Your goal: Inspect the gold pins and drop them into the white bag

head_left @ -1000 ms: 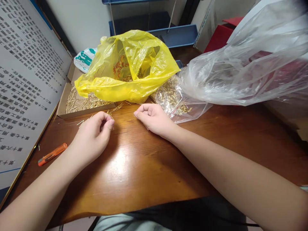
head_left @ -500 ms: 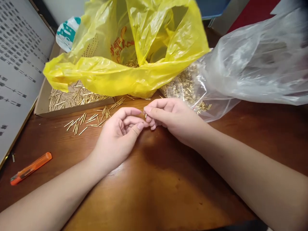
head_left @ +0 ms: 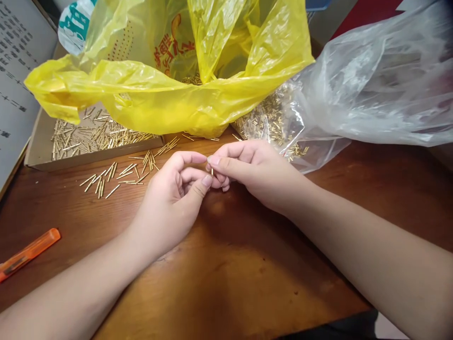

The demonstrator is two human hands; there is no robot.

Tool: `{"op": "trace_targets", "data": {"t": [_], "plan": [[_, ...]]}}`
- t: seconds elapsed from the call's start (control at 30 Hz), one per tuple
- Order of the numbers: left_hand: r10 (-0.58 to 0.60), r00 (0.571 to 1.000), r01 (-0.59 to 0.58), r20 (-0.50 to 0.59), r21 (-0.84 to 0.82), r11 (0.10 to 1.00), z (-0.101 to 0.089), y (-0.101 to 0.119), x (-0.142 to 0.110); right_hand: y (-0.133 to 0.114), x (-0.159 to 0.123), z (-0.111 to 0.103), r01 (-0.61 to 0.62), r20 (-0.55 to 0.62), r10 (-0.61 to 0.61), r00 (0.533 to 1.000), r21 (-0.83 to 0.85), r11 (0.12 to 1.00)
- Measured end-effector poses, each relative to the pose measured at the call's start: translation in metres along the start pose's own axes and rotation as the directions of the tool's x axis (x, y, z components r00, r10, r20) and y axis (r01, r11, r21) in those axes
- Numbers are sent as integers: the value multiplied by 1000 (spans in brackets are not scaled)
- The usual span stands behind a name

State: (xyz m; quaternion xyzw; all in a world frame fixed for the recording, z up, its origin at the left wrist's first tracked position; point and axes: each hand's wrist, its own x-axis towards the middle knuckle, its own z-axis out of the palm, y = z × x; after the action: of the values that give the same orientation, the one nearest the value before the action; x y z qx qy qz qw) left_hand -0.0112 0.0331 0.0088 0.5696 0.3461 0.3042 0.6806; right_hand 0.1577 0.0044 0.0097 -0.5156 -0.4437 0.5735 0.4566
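My left hand and my right hand meet fingertip to fingertip over the brown wooden table. Both are curled in a pinch around one small brass pin held upright between them. Loose brass pins lie scattered on the table just left of my left hand. A shallow cardboard box at the far left holds several more pins. A yellow plastic bag with pins inside sits behind my hands.
A clear plastic bag with pins spilling at its mouth lies at the right. An orange utility knife rests near the left edge. A printed board leans at the far left.
My hands came together from apart and now pinch one pin between them. The view has moved closer and lower over the table.
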Motion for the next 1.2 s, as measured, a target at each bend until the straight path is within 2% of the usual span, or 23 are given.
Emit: {"op": "trace_targets", "data": {"t": [0.47,0.63,0.87,1.2], "plan": [[49,999,-49,-13,-2,999,1,-2,0,-1,1,2,16,-8,-16,1000,8,1000],[38,999,-38,-31,-2,999,0,0,0,-1,-1,2,57,-2,-57,998,-43,997],[-8,998,5,-65,-45,999,0,1,0,1,-4,5,176,-21,-179,984,-111,978],[-42,996,38,-74,-61,997,-3,4,-1,0,-4,3,207,31,-204,978,-157,966]]}}
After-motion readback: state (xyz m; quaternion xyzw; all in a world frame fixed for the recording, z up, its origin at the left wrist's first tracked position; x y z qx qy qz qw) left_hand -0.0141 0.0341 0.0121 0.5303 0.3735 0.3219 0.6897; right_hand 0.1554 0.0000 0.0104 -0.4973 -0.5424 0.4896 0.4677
